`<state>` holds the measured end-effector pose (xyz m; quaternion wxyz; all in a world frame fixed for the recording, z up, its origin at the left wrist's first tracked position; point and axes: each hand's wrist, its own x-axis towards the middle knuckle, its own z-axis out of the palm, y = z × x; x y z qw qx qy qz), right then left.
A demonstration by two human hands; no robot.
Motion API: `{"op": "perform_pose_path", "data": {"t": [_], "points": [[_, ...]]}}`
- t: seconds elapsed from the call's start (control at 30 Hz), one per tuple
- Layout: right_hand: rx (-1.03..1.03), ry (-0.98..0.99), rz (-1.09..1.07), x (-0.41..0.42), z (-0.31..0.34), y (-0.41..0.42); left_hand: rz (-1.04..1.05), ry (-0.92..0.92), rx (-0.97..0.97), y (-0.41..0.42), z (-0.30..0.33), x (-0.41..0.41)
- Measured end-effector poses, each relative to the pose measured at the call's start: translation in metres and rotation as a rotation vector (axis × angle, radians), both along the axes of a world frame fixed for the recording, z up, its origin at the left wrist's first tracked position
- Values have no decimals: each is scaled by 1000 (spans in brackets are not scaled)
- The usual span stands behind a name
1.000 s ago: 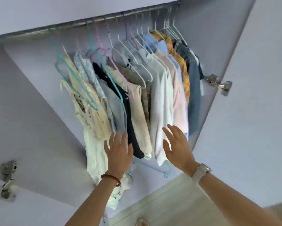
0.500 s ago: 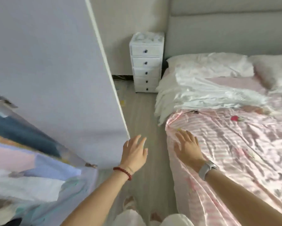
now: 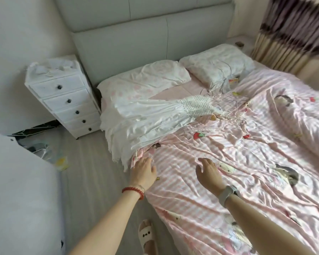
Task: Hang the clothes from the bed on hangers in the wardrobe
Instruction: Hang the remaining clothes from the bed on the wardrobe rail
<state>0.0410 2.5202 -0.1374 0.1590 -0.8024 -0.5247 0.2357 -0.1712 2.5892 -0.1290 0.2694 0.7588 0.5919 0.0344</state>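
Pink striped bedding [image 3: 228, 181] fills the view under your hands. Your left hand [image 3: 143, 173] hangs at the bed's near edge, fingers loosely spread and holding nothing, fingertips just short of the hem of the white dress [image 3: 151, 120]. Your right hand [image 3: 209, 172] hovers over the sheet beside it, also spread and empty, farther from the fabric. The dress lies up and ahead of you, its long axis running from the skirt spilling over the bed's left side toward the crocheted top and loose straps near the pillows [image 3: 173, 74]. Your left hand is nearer, so the skirt is likely its grab; the bodice calls for a longer reach. Nothing lies between. The drawers [image 3: 62, 96] stand left of the bed; a slipper [image 3: 145, 234] is on the floor below.
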Motion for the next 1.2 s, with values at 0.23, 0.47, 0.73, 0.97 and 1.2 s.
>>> {"op": "perform_pose_path", "data": {"t": [0.23, 0.47, 0.73, 0.97, 1.2], "points": [[39, 91, -225, 48, 0, 87, -56, 42, -20, 119, -8, 39], [27, 133, -426, 143, -41, 169, -77, 51, -135, 215, -56, 113], [-60, 90, -628, 275, -125, 263, -18, 118, -263, 289, -162, 196], [-129, 94, -770, 351, -179, 323, -13, 193, -162, 311, -219, 196], [-186, 120, -987, 377, -207, 348, -37, 24, -297, 320, -236, 184]]}}
